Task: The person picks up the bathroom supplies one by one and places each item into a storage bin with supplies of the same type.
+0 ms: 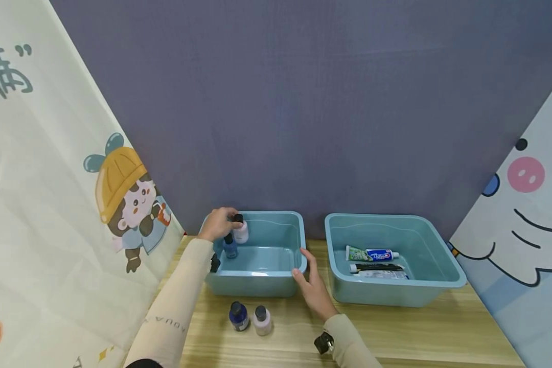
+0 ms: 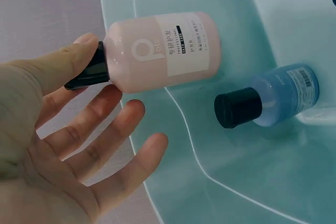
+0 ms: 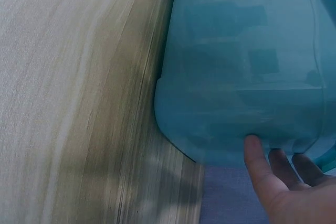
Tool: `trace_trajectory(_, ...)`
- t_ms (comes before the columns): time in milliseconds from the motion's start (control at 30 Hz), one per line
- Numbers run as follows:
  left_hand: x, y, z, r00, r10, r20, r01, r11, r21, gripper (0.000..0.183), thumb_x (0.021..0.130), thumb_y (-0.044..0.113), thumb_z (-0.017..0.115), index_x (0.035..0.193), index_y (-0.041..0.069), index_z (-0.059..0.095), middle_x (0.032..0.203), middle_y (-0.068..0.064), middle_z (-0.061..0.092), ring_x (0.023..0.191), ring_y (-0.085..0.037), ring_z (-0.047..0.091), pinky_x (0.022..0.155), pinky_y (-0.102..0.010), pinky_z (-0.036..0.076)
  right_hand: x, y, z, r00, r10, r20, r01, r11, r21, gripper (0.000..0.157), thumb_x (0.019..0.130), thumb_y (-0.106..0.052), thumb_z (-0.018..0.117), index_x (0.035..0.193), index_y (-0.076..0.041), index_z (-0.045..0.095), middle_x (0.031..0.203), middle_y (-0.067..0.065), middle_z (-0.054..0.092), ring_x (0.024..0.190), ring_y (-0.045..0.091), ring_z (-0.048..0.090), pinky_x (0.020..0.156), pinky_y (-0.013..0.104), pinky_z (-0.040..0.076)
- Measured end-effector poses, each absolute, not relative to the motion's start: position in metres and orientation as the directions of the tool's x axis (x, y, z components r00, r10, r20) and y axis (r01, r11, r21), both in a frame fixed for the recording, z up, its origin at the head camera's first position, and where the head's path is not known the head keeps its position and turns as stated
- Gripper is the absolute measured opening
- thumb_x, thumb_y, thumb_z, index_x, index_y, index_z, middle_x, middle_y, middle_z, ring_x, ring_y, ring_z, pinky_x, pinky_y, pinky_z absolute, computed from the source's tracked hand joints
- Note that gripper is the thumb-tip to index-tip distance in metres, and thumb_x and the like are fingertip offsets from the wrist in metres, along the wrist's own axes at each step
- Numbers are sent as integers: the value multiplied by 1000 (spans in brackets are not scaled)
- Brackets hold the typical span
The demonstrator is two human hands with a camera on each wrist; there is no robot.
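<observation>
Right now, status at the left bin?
Left hand pinches pink bottle by black cap at left bin. Right hand touches bin's side. Blue bottle inside bin, close by; nothing visibly blocking.

The counter [image 1: 423, 332] has a pale, yellowish wood-grain top, its grain running roughly left to right across the bottom of the head view. Two light blue-green bins with rounded corners stand on it: the left bin [image 1: 253, 287] in the lower centre of the frame, the right bin [image 1: 382, 295] toward the lower right, a strip of wood showing between them. Below the left bin in the frame, two small bottles stand upright, just beside each other: a dark blue bottle [image 1: 239, 319] with a black cap and, to its right, a pale pink bottle [image 1: 262, 324], also with a black cap.
</observation>
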State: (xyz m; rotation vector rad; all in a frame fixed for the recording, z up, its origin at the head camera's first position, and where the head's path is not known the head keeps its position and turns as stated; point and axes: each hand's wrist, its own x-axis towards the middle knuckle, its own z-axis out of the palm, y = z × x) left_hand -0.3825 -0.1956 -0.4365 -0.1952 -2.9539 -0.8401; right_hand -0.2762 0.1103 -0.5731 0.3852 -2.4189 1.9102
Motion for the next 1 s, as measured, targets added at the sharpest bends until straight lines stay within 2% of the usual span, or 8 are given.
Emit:
trace_trajectory(167,-389,-194,-439,-991,107,75,130,865,485,37,90,22,79,121,3,72,111,-18,74,102,-33,67,87,-48,55,-276,111,-574,-968,-168,184,-218,214,-952,65,104,-49,55,160,-35,25,170,6,23,157,35,20,121,69,19)
trace_trajectory(333,-392,-192,-442,-994,94,59,110,878,466,33,89,20,80,116,2,74,112,-18,75,103,-34,67,91,-50,55,-276,111,-574,-968,-171,186,-220,208,-953,65,104,-48,55,160,-35,25,171,5,23,157,35,18,121,69,18)
trace_trajectory(567,-390,-188,-446,-996,89,30,94,903,419,31,90,21,79,116,5,76,116,-16,75,100,-32,70,85,-48,58,-272,109,-572,-970,-163,178,-210,205,-956,63,104,-48,55,159,-39,25,171,5,22,157,35,19,121,69,19)
trace_trajectory(800,-385,-191,-454,-996,94,0,87,920,382,30,90,20,79,117,6,76,118,-15,74,101,-29,69,85,-48,58,-260,102,-575,-972,-144,184,-212,209,-955,66,104,-48,55,160,-35,24,171,7,22,157,36,20,120,70,21)
trace_trajectory(1000,-384,-195,-461,-996,86,-17,74,926,370,26,89,22,80,111,9,78,113,-12,76,98,-30,70,83,-50,57,-251,95,-577,-974,-125,191,-214,205,-955,66,104,-44,56,161,-33,24,171,8,22,156,37,20,119,70,22)
